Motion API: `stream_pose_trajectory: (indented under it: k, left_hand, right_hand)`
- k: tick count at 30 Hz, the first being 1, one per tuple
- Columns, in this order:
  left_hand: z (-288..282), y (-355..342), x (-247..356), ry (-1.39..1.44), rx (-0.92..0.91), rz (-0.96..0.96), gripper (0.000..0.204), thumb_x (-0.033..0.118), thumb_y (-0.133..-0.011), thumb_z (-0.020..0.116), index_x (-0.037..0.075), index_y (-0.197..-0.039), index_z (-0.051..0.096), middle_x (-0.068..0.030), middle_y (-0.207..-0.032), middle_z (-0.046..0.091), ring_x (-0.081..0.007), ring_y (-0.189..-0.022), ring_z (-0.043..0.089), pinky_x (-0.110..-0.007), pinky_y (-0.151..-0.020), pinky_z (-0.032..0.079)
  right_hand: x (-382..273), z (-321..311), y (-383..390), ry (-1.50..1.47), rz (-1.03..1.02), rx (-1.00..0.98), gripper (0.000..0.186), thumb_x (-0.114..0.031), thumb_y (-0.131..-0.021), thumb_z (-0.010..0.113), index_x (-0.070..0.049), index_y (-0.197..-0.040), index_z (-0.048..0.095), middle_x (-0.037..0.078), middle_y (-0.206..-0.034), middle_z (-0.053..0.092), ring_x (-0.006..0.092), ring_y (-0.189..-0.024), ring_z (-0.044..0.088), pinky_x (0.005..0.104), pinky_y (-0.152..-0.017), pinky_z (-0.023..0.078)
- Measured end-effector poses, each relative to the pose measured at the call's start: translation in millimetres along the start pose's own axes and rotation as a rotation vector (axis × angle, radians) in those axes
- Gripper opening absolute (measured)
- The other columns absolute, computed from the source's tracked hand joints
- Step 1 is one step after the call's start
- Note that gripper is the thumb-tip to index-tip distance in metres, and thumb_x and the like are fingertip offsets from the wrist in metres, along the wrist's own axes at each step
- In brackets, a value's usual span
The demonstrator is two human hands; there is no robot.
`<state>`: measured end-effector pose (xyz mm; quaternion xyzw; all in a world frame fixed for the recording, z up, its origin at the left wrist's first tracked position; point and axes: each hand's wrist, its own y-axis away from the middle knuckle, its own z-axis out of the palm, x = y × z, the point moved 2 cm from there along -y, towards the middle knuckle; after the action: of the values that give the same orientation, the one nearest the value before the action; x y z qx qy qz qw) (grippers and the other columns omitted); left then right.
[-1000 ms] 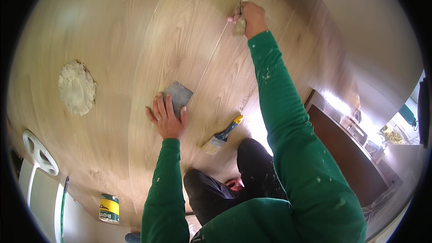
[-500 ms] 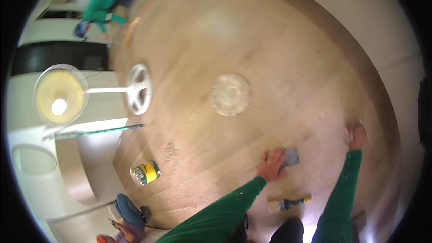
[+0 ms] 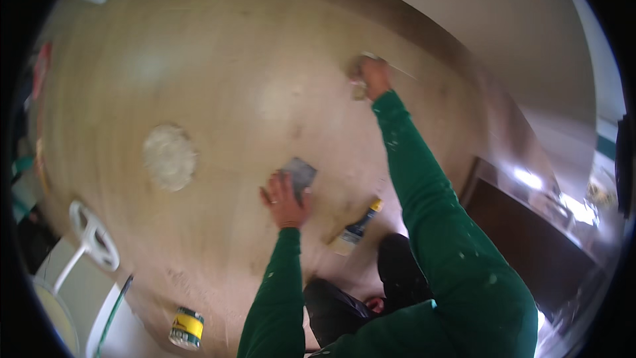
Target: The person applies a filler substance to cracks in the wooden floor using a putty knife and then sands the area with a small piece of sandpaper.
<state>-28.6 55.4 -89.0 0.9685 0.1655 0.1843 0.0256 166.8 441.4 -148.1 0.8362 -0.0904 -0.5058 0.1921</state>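
My left hand [image 3: 287, 203] presses on the wood-toned floor with its fingers spread. Against its fingers and thumb lies a flat grey rectangular piece [image 3: 300, 174]. Farther off, near the curved base of the wall, my right hand [image 3: 375, 78] is closed and held low at the floor. Blur hides most of what it grips, a small pale, pinkish thing [image 3: 358, 90]. A paintbrush [image 3: 356, 231] with a dark ferrule and yellow-tipped handle rests between my left hand and my knees.
A round whitish patch or disc [image 3: 170, 158] is on the floor to the left. A yellow-and-green can [image 3: 187, 328] stands at the lower left, near a white fan base [image 3: 95, 235] and a green pole [image 3: 114, 317]. A dark brown panel [image 3: 530, 252] is at my right.
The view has turned toward the right, so the fan, can and round patch sit farther left. My right hand is still at the floor by the wall; my left stays by the grey piece.
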Motion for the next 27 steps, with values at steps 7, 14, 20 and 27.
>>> stream_pose_trajectory:
  k: [7,14,20,27]
  left_hand:
    - [-12.6,-11.5,19.8,-0.018,0.043,0.104,0.066,0.045,-0.095,0.059,0.004,-0.146,0.048,-0.0193,-0.157,0.040,-0.0375,-0.147,0.032,-0.066,-0.121,0.014]
    - [-21.4,-2.6,-3.4,-0.020,0.048,0.070,0.065,0.044,-0.096,0.059,0.005,-0.146,0.048,-0.0175,-0.158,0.040,-0.0361,-0.147,0.032,-0.065,-0.121,0.014]
    - [-16.3,-8.0,12.2,-0.016,0.052,0.073,0.063,0.046,-0.096,0.057,0.007,-0.146,0.050,-0.0153,-0.158,0.040,-0.0344,-0.147,0.032,-0.066,-0.121,0.015]
    - [-16.1,-5.6,3.6,-0.034,0.056,0.060,0.067,0.046,-0.096,0.058,0.006,-0.148,0.046,-0.0169,-0.159,0.039,-0.0355,-0.148,0.030,-0.064,-0.121,0.012]
  right_hand:
    - [-73.6,-102.3,-36.1,0.438,-0.019,0.117,0.023,-0.015,-0.086,0.058,0.002,-0.075,0.069,0.017,-0.071,0.071,0.0290,-0.061,0.070,0.0437,-0.059,0.054]
    - [-100.4,-56.8,-65.7,1.297,-0.372,-0.227,0.020,-0.020,-0.077,0.065,-0.002,-0.076,0.076,0.021,-0.085,0.075,0.0357,-0.083,0.074,0.0448,-0.073,0.058]
    - [-62.0,-45.7,-34.9,0.844,-0.116,-0.037,0.026,-0.020,-0.080,0.066,0.003,-0.092,0.071,0.026,-0.098,0.073,0.0404,-0.097,0.072,0.0471,-0.084,0.058]
    - [-29.2,38.5,156.4,0.627,0.097,-0.062,0.036,-0.010,-0.090,0.053,0.003,-0.124,0.052,0.036,-0.111,0.067,0.0516,-0.105,0.067,0.0573,-0.092,0.054]
